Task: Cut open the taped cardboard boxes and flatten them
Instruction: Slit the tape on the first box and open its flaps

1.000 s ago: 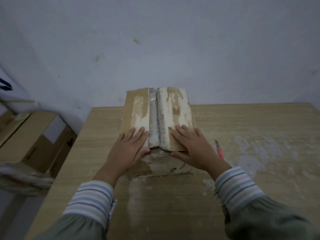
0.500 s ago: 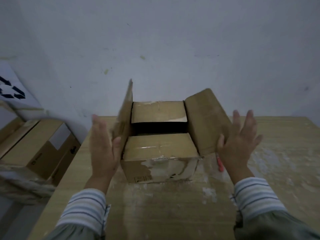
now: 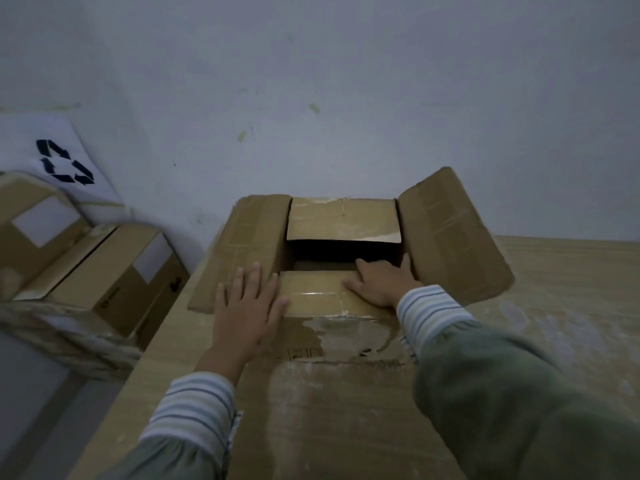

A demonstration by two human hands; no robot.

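Our box [image 3: 332, 327] sits at the table's [image 3: 561, 306] far-left edge against the wall [image 3: 346, 81], its outer flaps splayed and its torn front facing us. Our left hand [image 3: 246, 306] lies flat, fingers spread, on the left flap [image 3: 242, 251]; our right hand [image 3: 381, 282] presses the near inner flap [image 3: 311, 292].

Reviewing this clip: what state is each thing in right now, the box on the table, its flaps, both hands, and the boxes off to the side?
Box: upright, top open.
Long flaps: folded outward.
Short flaps: lying inward.
Left hand: flat on the left long flap.
Right hand: resting on the near short flap.
Side boxes: closed.
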